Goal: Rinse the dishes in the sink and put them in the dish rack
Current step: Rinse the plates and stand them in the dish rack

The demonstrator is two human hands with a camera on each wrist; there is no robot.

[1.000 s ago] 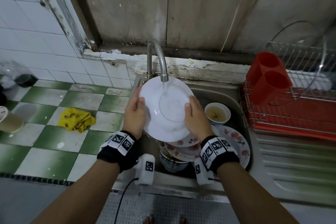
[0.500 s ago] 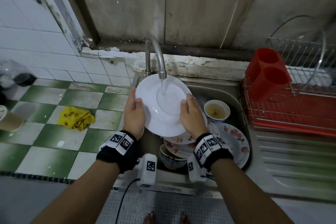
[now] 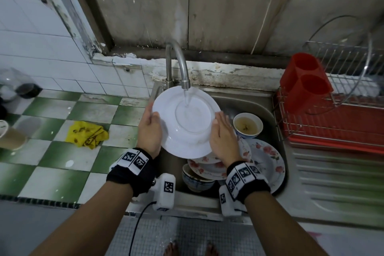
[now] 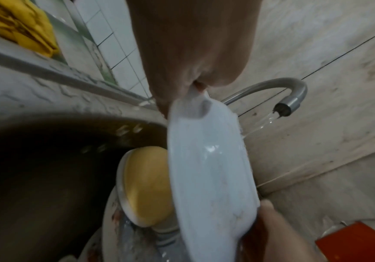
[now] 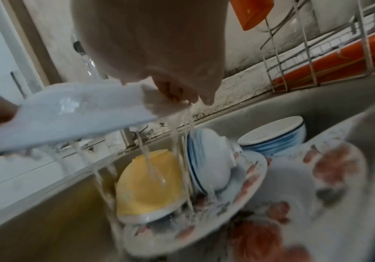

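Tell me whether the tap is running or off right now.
Running. A stream falls from the faucet onto the white plate, and water runs off the plate's underside in the right wrist view.

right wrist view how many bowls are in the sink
3: yellow bowl upside down; tipped striped bowl beside it; upright striped bowl behind them. More may be hidden.

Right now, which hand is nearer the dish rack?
Right. The right hand holds the white plate's right edge, on the dish rack side; the left hand grips the far left edge.
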